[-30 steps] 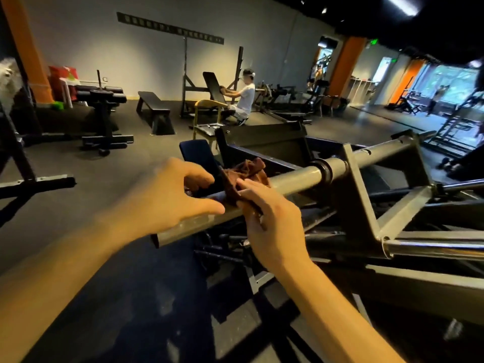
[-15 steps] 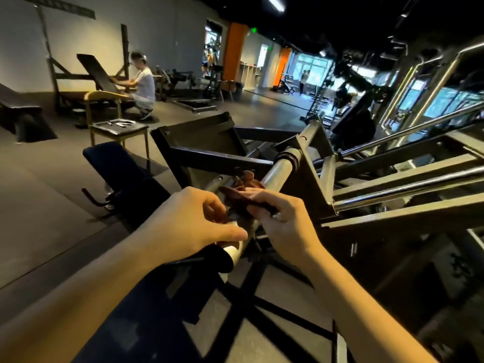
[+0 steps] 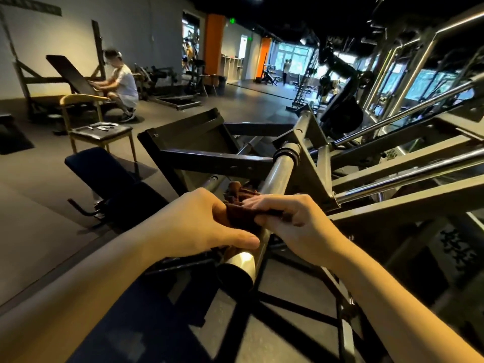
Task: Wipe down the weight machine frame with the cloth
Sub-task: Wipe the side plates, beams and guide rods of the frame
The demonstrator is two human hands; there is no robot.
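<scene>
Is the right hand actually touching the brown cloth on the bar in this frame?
Touching. The head view shows the right hand with fingers curled over the brown cloth, pinching it on the silver bar. The left hand grips the cloth too.

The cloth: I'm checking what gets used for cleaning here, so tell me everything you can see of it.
The cloth is a dark reddish-brown, soft-looking fabric, crumpled and bunched, with a wad sticking up at its far side. It lies across the top of the silvery round frame bar, not far from the bar's open near end. The left hand grips it from one side and the right hand pinches it from the other, hiding much of it.
</scene>
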